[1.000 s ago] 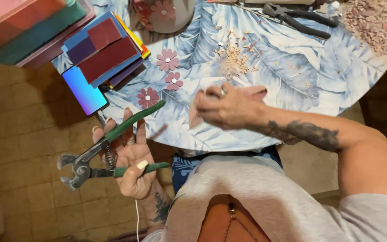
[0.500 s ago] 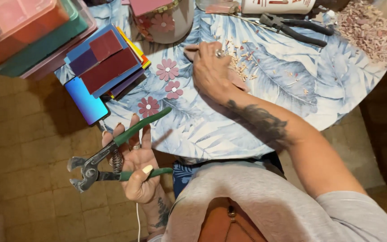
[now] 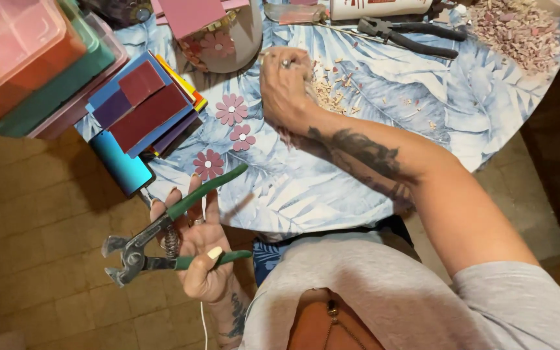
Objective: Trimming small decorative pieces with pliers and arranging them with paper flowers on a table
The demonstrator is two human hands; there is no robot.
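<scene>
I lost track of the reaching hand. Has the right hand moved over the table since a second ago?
Yes. The right hand has moved away from the table's near edge, past the pink flowers, onto the pale chips.

— What did your right hand [image 3: 284,84] do in that last second?

— I stretched it away from my body, out over the round table with the blue leaf-print cloth [image 3: 384,123], until my fingers reached the scatter of small pale chips [image 3: 332,94].

— And the left one?

— My left hand [image 3: 199,249] shifted only a little, keeping the green-handled metal nippers [image 3: 163,236] gripped.
</scene>
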